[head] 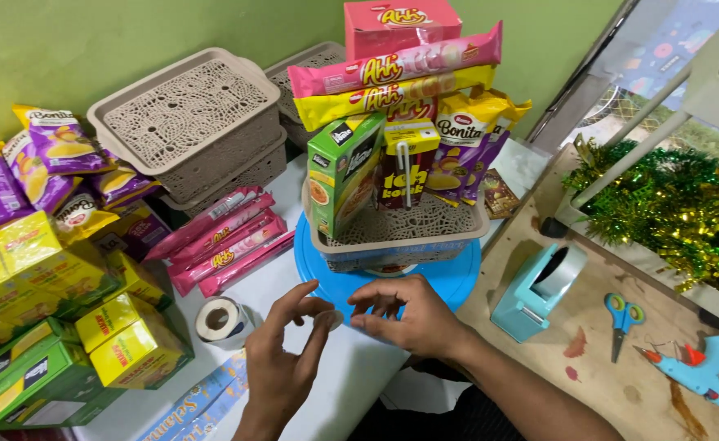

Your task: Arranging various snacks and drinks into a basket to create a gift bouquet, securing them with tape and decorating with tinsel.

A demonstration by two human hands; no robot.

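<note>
Pinching blurred sticker (327, 319), fingertips (358, 320) overlapping

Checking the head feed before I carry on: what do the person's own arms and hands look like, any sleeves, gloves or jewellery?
Both are bare. The left hand and the right hand wear no gloves, and no rings or watch show. Both forearms are uncovered as far as the picture reaches, the right one running to the lower edge with no sleeve in view. No bands, cables or markings appear on either.
</note>
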